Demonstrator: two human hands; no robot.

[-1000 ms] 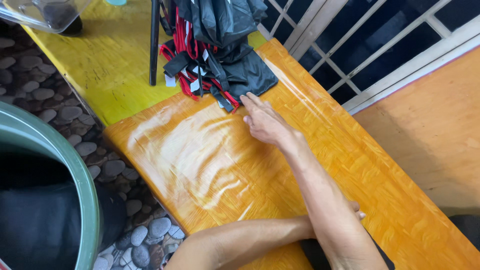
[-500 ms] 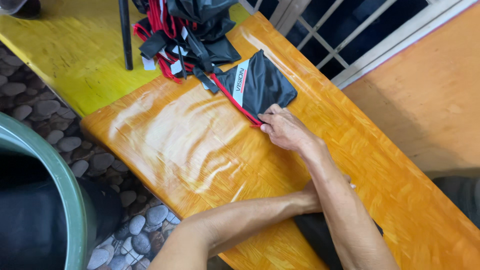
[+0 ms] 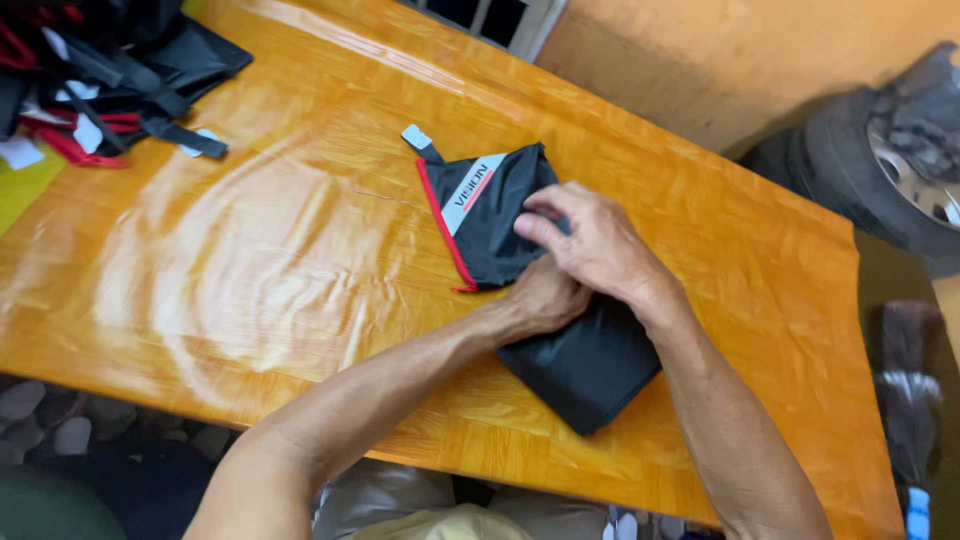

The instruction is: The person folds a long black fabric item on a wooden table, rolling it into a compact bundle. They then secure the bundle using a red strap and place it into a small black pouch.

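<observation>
Head view: both my hands press on a folded black fabric pouch (image 3: pixel 570 350) on the orange table (image 3: pixel 300 270). My right hand (image 3: pixel 590 245) fingers curl, pinching its upper flap; my left hand (image 3: pixel 540 300) sits beneath, half hidden. Folding looks partly done; more pouches (image 3: pixel 110 70) wait far beyond my fingertips.

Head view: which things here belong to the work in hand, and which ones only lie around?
In hand:
- black fabric piece with red edge
- left hand
- right hand

Lying about:
- pile of black and red fabric
- tyre
- orange table
</observation>
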